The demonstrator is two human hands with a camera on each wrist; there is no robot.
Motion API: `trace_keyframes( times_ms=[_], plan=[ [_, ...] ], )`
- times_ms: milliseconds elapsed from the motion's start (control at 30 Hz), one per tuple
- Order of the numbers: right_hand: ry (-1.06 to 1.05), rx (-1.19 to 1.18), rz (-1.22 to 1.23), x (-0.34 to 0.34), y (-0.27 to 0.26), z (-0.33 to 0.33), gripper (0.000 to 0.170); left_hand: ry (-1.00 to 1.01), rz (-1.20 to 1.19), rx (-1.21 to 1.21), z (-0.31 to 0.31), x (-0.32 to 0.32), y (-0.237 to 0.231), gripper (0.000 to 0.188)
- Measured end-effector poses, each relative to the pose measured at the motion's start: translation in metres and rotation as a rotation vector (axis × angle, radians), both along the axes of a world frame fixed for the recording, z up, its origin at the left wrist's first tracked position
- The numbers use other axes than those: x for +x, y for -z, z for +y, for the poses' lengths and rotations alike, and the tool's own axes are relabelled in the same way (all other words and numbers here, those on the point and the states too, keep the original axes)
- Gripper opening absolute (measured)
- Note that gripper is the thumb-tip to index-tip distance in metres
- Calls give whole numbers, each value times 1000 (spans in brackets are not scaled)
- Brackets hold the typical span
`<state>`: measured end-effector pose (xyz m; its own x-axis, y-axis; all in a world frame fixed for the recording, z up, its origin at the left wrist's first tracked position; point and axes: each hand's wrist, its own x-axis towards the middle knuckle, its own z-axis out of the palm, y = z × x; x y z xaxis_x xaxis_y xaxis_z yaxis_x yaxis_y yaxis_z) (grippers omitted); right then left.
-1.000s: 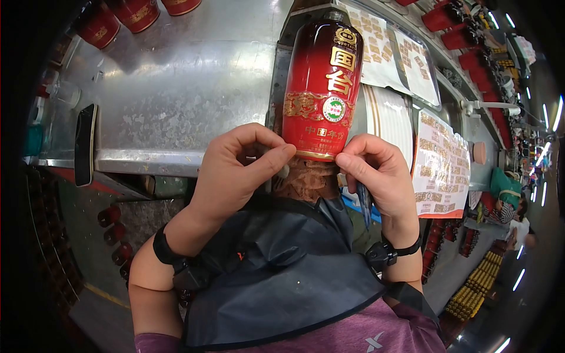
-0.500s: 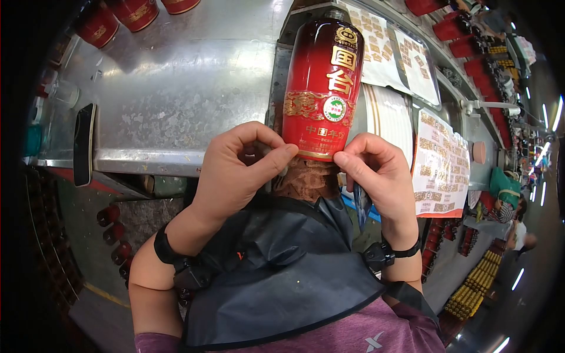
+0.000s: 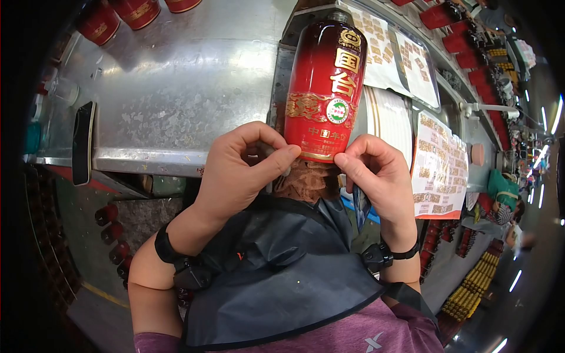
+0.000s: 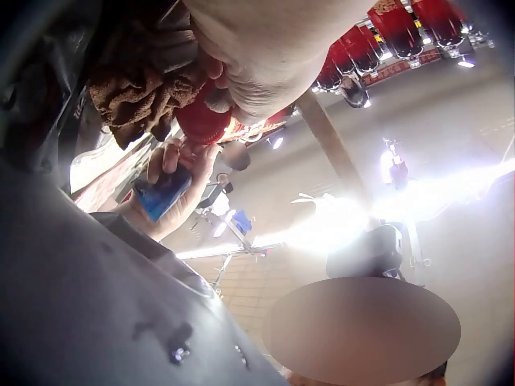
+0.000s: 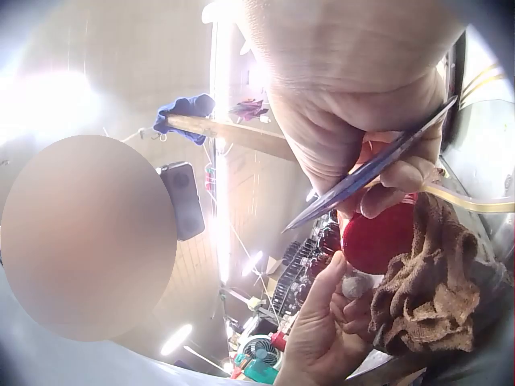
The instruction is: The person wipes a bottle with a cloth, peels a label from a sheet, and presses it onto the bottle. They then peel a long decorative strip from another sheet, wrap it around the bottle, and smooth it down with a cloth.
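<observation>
A dark-to-red bottle [image 3: 321, 88] with gold lettering lies in the head view, its base towards the person. The left hand [image 3: 238, 167] has its thumb and index fingertips at the base's left corner. In its curled lower fingers it holds a small grey wad [image 5: 356, 284]. The right hand [image 3: 379, 176] sets its thumb and index fingertips at the right corner of the base. Its other fingers grip a flat blue pointed piece [image 3: 360, 203], thin like a blade in the right wrist view. A crumpled brown cloth [image 3: 306, 181] lies under the bottle's base.
Left of the bottle is a metal worktop [image 3: 176, 88] with a phone [image 3: 84, 143] at its edge. More red bottles [image 3: 97, 23] stand at the far left. On the right lie sheets of gold labels [image 3: 438, 165] and a white striped strip [image 3: 388, 115].
The bottle has shifted very slightly to the right, and the left thumb tip with it. Both hands otherwise keep their places at its base.
</observation>
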<state>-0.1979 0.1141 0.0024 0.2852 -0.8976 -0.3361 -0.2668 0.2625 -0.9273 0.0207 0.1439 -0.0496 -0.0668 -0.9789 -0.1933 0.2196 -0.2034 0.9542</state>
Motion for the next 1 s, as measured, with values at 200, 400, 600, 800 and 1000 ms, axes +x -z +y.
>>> trace_keyframes(
  times_ms=[200, 400, 600, 800, 1000],
  plan=[
    [7, 2, 1, 2, -1, 0, 14, 26, 10, 41, -1, 3, -5, 11],
    [14, 7, -25, 3, -1, 0, 14, 27, 73, 33, -1, 2, 2, 11],
    [12, 12, -49, 2, -1, 0, 13, 36, 123, 57, -1, 4, 2, 12],
    [10, 13, -43, 2, -1, 0, 13, 32, 136, 40, -1, 4, 5, 12],
    [22, 19, -39, 2, -1, 0, 13, 36, 161, 42, -1, 4, 7, 11]
  ],
)
